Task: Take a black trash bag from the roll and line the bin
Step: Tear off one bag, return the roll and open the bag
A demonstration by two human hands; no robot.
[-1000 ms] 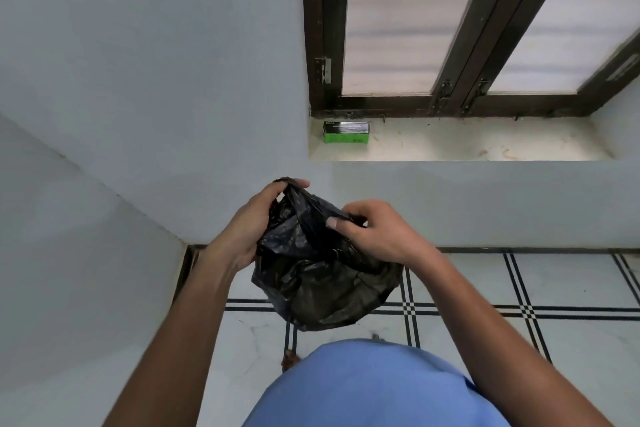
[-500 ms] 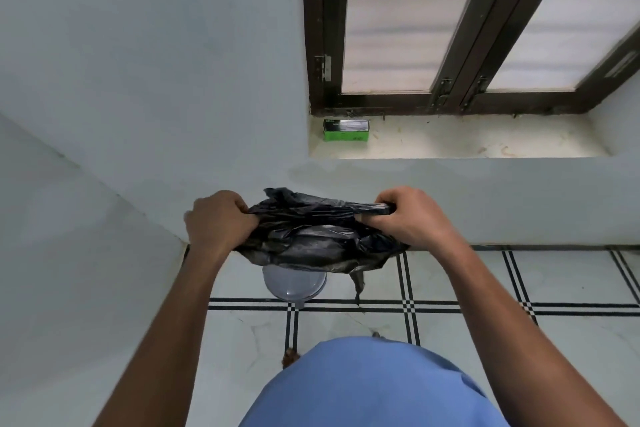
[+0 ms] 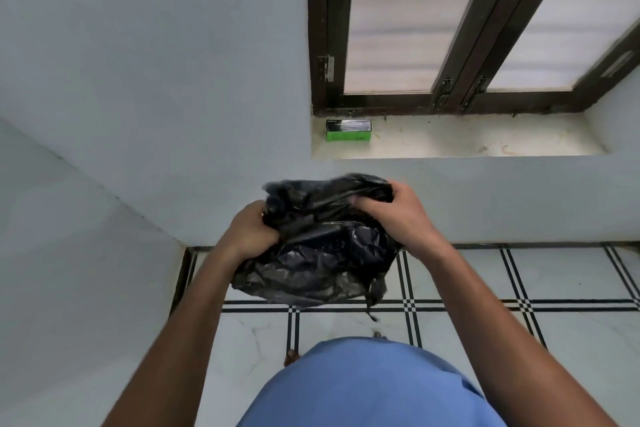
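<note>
A crumpled black trash bag (image 3: 318,253) hangs in front of me at chest height, above the floor by the wall. My left hand (image 3: 251,232) grips its left edge with closed fingers. My right hand (image 3: 394,215) holds the upper right edge, a little higher than the left. The bag billows down between them and hides the bin beneath. A green and black box of bags (image 3: 348,130) lies on the window sill.
A white wall corner closes in at the left. The window sill (image 3: 485,142) and dark-framed window (image 3: 460,45) lie ahead. Below is a white tiled floor (image 3: 519,288) with black line bands. My blue shirt (image 3: 363,388) fills the bottom.
The bag went from bunched to stretched flat between both hands, showing a pale round bin below. Now the hands are closer together and the bag billows down, covering the bin.
</note>
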